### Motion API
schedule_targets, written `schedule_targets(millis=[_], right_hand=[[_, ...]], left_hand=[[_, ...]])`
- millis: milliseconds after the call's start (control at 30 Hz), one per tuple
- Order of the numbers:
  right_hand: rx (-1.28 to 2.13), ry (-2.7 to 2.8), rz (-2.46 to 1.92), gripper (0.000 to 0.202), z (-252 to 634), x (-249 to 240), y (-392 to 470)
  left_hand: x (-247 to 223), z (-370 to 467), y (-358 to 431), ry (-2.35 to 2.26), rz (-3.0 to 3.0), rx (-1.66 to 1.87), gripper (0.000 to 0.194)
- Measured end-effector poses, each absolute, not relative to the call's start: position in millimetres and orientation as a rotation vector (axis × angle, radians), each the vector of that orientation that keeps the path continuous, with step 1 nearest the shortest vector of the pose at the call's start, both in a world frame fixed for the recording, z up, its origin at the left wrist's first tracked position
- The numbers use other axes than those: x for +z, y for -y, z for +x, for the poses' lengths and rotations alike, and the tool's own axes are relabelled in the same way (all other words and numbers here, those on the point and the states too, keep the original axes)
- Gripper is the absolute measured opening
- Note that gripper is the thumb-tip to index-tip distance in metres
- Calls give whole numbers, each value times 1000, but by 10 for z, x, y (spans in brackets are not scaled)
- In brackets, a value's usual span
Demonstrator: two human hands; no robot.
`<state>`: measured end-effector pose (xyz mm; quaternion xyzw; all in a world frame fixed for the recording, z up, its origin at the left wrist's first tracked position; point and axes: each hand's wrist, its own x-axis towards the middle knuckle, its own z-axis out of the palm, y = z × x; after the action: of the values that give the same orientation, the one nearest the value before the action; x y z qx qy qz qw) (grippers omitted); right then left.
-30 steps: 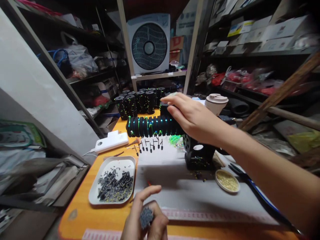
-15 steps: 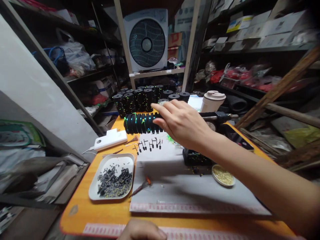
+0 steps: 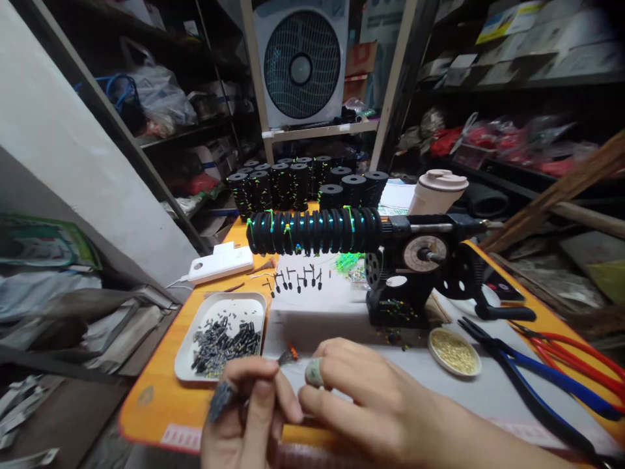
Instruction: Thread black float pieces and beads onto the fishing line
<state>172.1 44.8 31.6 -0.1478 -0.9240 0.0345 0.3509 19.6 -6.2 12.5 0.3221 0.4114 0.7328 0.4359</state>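
Both hands are low in front, close together over the table's near edge. My left hand [image 3: 254,407] has its fingers curled and pinched, with a dark grey wrap on one finger; what it holds is too small to make out. Beside it, my right hand [image 3: 356,397] is bent with fingers pressed together, a greenish wrap on one fingertip; anything in it is hidden. Behind them a black ridged roll [image 3: 315,232] with green and blue ties sits on a black winding machine [image 3: 400,286]. A white tray [image 3: 183,355] of small dark pieces lies left of my left hand.
Blue-handled pliers [image 3: 527,384], red-handled scissors [image 3: 581,358] and a dish of gold bits [image 3: 454,352] lie at right. A lidded cup [image 3: 437,192], black spools [image 3: 297,185] and a white power strip [image 3: 222,260] stand farther back. A fan [image 3: 301,65] is behind.
My right hand has left the black roll and come down beside my left hand. My left hand has risen further into view. The view has shifted, showing the pliers and scissors.
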Motion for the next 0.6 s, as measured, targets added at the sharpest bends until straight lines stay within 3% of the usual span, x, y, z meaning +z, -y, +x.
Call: schedule_targets(millis=[433, 600], right_hand=[[667, 1942, -857, 17, 1787, 283, -540], [782, 1904, -880, 15, 1796, 277, -569]], left_hand=[[-63, 395, -48, -897, 559, 1395, 29], [-71, 365, -35, -1094, 687, 1346, 40]])
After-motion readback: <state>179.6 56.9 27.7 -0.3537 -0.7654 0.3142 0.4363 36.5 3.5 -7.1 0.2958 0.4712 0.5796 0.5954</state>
